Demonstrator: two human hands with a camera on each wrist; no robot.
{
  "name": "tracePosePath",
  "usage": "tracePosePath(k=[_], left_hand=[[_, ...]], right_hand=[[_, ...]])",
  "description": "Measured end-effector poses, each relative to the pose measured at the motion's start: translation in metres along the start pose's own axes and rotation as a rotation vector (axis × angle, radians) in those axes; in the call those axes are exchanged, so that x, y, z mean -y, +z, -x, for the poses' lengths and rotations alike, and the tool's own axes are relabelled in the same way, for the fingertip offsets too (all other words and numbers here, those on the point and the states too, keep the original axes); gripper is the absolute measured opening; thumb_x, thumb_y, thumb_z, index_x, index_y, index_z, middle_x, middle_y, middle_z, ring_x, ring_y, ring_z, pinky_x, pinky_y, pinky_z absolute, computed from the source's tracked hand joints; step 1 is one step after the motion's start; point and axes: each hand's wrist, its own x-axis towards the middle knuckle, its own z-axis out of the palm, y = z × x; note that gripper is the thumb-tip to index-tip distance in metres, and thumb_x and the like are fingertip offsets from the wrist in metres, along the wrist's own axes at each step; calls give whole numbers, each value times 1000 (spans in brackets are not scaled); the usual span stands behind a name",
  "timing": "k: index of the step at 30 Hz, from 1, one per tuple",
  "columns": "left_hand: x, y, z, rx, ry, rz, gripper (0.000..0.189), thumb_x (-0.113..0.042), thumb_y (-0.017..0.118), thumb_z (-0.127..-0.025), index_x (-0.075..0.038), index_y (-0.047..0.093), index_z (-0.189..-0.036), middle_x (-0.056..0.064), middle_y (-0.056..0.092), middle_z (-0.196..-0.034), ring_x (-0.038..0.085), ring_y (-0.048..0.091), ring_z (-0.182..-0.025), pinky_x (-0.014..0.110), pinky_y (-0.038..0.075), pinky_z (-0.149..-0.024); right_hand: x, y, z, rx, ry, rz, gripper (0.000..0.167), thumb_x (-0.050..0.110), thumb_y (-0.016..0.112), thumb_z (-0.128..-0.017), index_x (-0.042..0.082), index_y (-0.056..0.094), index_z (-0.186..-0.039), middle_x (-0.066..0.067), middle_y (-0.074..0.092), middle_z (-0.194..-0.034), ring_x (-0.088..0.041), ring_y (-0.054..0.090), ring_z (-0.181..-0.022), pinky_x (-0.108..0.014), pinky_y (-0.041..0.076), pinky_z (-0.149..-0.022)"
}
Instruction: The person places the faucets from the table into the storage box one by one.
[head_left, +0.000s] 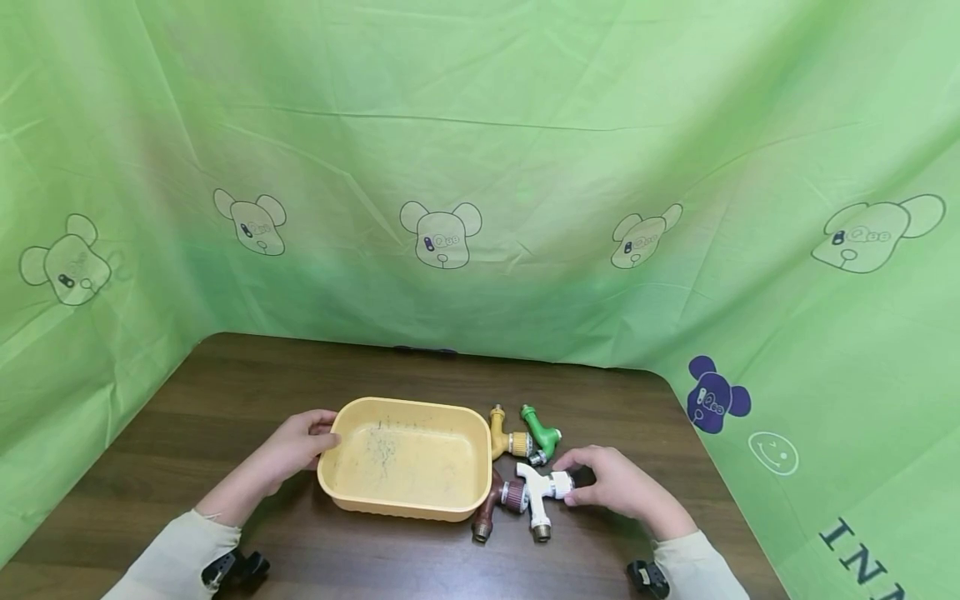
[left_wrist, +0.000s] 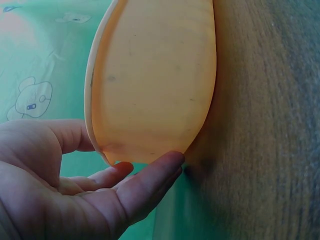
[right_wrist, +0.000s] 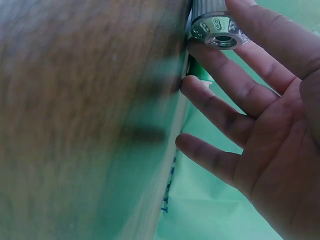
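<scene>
At the left end of a yellow plastic basin (head_left: 435,467), my left hand (head_left: 296,446) grips it, thumb over the rim and fingers along the outer wall. The left wrist view shows fingertips against the lower outside of the basin (left_wrist: 155,90). A white tap (head_left: 536,492) lies to the right of the basin, its handle toward my right hand (head_left: 611,483). Thumb and index finger of that hand pinch this handle; the other fingers are spread. In the right wrist view, the handle's silver end (right_wrist: 220,32) shows between thumb and finger.
Beside the basin's right end lie a brown tap (head_left: 489,508), a yellow tap (head_left: 498,433) and a green tap (head_left: 543,435), close to the white one. The wooden table (head_left: 247,375) ends at a green printed cloth (head_left: 442,308) behind and at both sides.
</scene>
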Motion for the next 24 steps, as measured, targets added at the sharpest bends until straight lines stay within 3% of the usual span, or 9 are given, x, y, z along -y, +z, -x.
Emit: tracePosePath(k=[24], left_hand=[[-5, 2, 4, -9, -8, -9, 50, -7, 58, -101, 12, 44, -145, 26, 63, -126, 26, 68, -101, 41, 61, -76]], right_hand=[[-5, 1, 0, -27, 75, -136, 33, 27, 90, -75, 24, 73, -104, 11, 71, -100, -20, 64, -101, -47, 50, -92]])
